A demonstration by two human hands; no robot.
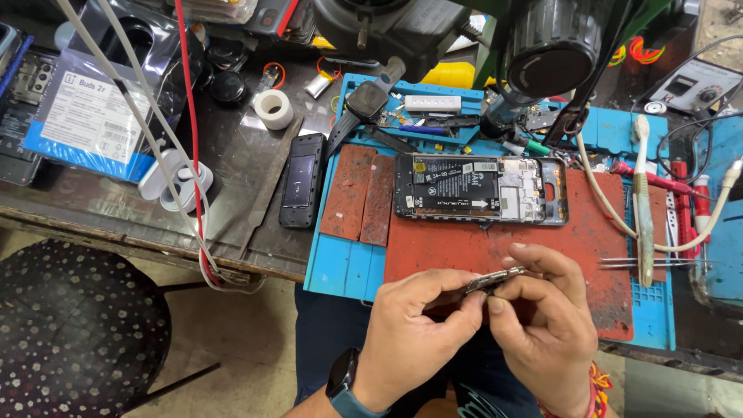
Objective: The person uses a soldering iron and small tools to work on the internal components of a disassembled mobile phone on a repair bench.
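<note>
Metal part (495,280) is being pinched between left hand (418,329) and right hand (546,310); keeping both grips firm and steady seems wise.

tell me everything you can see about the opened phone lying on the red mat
The opened phone lies flat and lengthwise on the worn red mat, back cover off, insides facing up. A large black battery with white labels fills its left and middle part; to the right sit pale metal shields and a circuit board inside a dark frame. Nothing grips it: both hands work nearer the person, apart from it, on a small metal part. Two rusty red slabs lie just left of it.
</note>
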